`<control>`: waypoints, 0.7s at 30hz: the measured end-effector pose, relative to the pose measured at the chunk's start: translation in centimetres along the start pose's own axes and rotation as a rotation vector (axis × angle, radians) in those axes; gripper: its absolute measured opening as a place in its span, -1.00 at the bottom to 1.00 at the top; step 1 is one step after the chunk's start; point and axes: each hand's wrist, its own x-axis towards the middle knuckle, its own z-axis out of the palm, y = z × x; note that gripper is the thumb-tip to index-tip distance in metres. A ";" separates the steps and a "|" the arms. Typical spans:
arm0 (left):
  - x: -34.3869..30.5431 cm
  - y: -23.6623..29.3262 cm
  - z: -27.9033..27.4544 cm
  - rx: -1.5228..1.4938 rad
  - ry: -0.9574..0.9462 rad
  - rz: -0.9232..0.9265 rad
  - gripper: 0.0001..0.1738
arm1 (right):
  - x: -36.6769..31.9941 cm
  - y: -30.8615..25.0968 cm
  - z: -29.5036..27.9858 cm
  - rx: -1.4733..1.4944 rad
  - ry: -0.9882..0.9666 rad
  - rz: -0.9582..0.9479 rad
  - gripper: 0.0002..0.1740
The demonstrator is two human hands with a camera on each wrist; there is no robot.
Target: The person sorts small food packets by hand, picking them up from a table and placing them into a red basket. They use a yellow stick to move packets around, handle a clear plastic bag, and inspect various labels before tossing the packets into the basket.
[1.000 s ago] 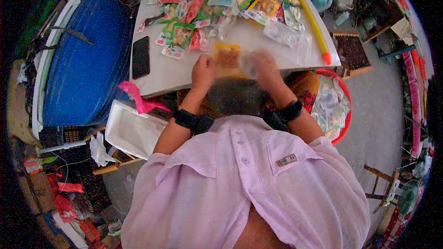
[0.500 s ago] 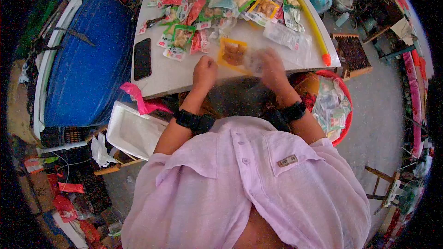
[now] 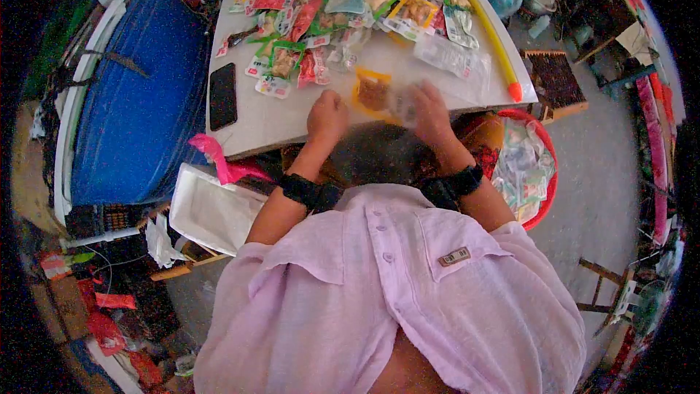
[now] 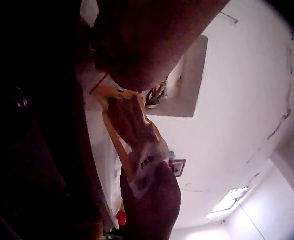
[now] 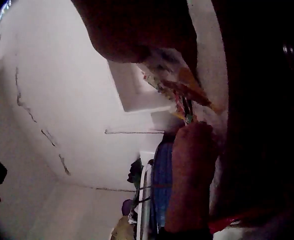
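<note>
An orange-edged clear packet (image 3: 373, 91) with brown food is above the table's near edge. My right hand (image 3: 435, 118) pinches its clear end; in the left wrist view the packet (image 4: 132, 120) stretches up from the right hand (image 4: 154, 200) towards the left hand (image 4: 142, 40). Curled into a fist, my left hand (image 3: 328, 120) is beside the packet's orange end, with a narrow gap seen from above. The right wrist view shows that fist (image 5: 194, 150) just below the packet (image 5: 189, 90); its inner side is hidden. Many sealed food packets (image 3: 284, 62) lie heaped beyond.
A black phone (image 3: 223, 96) lies on the table's left, a yellow tube (image 3: 481, 25) along its right edge, and a clear bag (image 3: 452, 58) near the right corner. Below stand a red basin (image 3: 552, 182) holding packets and a white foam box (image 3: 211, 208). A blue tub (image 3: 146, 95) stands left.
The packet has shifted slightly right and turned, its clear end still in my blurred right hand. My left fist has moved slightly right. The heap looks much the same.
</note>
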 end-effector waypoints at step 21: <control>-0.6 1.1 0.5 0.037 0.158 0.279 -0.88 | 1.4 2.0 1.4 -1.028 -0.230 -0.376 -0.69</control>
